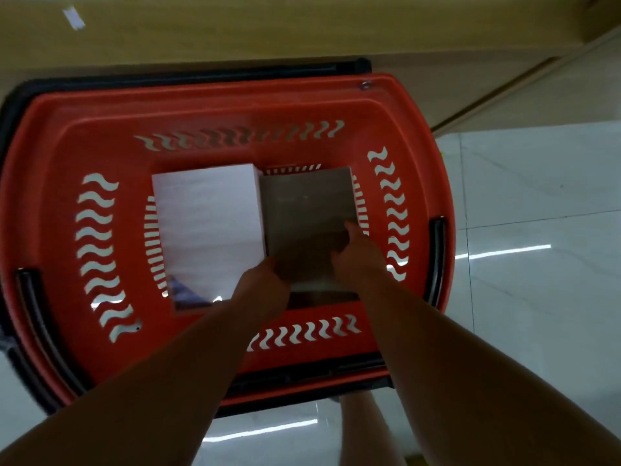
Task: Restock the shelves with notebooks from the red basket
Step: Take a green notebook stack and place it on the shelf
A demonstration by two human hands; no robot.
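Observation:
The red basket (228, 105) stands on the floor below me, with wavy slots in its walls. Two stacks of notebooks lie inside it: a white stack (208, 216) on the left and a brown stack (305, 200) on the right. Both my hands reach down onto the near end of the brown stack. My left hand (265, 284) grips its near left corner. My right hand (358, 253) grips its near right edge, with the thumb lying on the top cover. The fingers underneath are hidden.
Black handles (188, 74) lie folded along the basket's rim. A pale wooden shelf base (235, 28) runs along the far side. Glossy white floor tiles (537, 196) spread to the right and near me. A leg (369, 428) shows below the basket.

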